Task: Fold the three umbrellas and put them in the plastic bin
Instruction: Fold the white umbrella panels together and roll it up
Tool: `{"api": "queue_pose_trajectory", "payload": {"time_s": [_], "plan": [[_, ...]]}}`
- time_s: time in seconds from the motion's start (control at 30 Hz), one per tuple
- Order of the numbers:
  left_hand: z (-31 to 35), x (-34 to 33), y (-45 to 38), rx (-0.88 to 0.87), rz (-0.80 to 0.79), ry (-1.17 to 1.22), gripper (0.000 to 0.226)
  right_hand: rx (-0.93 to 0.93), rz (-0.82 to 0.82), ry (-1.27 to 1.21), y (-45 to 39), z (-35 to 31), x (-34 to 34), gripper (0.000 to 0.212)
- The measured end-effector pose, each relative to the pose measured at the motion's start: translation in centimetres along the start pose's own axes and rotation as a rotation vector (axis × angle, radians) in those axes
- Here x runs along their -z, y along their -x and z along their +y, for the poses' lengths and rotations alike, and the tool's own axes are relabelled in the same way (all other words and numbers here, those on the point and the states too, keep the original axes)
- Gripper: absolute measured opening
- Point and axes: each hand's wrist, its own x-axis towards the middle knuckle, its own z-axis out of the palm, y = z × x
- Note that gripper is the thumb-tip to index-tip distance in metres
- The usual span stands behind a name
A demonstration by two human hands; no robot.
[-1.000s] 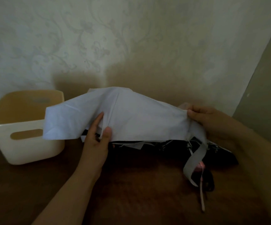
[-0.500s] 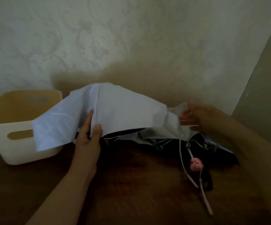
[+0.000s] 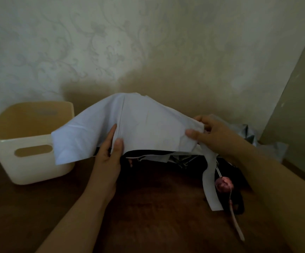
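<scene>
— Hands are working the pale umbrella canopy (image 3: pixel 144 128) above the wooden table (image 3: pixel 148 207): the left hand (image 3: pixel 109 154) is pinching the lower hem, thumb over the cloth, fingers behind it.

— And the right hand (image 3: pixel 215 134)?

— Thumb and fingers are clamping the canopy's right end, its strap (image 3: pixel 211 181) dangling past the pink handle (image 3: pixel 223 185). The plastic bin (image 3: pixel 20 161) is sitting left, just beside.

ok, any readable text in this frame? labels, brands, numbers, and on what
None readable.
Plastic bin: plain cream walls, no label or mark visible.
Pale umbrella canopy, pinched by the left hand and right hand: no print visible.
Closure strap: blank.
Wallpaper: floral pattern only, no lettering.
</scene>
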Motion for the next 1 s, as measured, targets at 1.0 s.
{"api": "queue_pose_trajectory", "payload": {"time_s": [1.0], "plan": [[-0.8,-0.4,0.3,0.062,-0.027,-0.075,0.032,0.071,-0.247,-0.539,4.0,-2.5,2.4,0.031]]}}
